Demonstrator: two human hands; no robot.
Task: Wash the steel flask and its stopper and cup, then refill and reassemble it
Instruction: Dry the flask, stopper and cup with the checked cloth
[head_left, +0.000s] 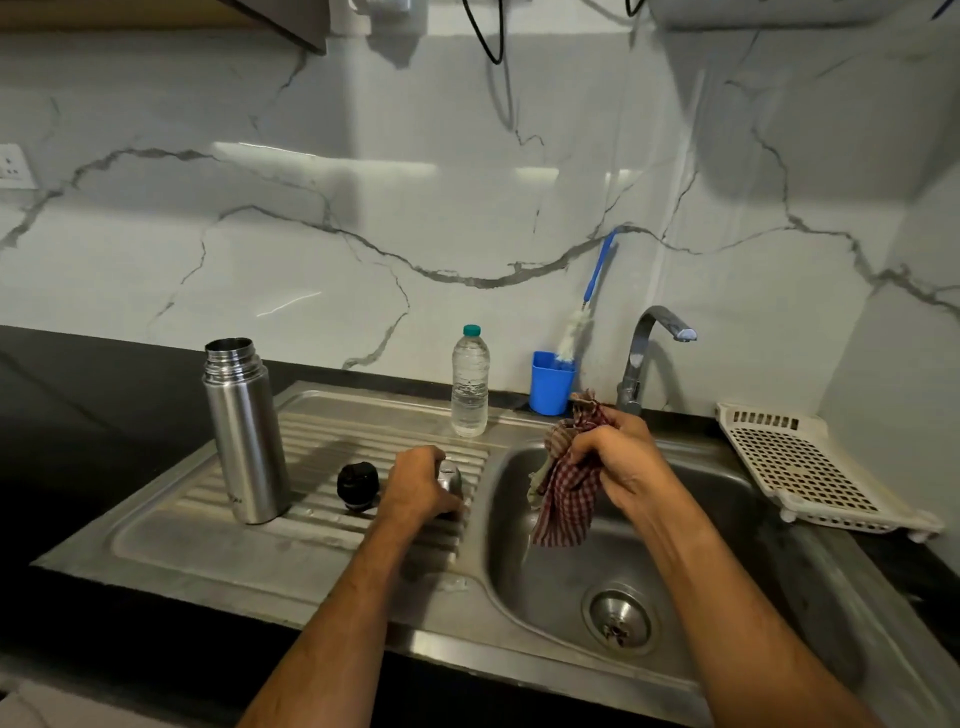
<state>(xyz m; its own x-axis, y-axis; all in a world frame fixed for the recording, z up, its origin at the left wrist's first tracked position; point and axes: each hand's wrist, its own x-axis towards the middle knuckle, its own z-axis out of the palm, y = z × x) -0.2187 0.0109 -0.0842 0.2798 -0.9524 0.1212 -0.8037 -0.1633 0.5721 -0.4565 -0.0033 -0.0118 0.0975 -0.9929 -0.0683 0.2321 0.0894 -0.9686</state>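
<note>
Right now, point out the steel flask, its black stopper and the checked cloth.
steel flask (248, 436): head view, middle of its upright body.
black stopper (357, 486): head view, its dark top.
checked cloth (569, 499): head view, the hanging part.

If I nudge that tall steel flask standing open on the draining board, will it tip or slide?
The tall, narrow stainless steel flask would probably tip rather than slide: it stands upright on the ridged steel draining board. Its mouth is open, so it may be empty and light. The polished wall looks slippery.
</note>
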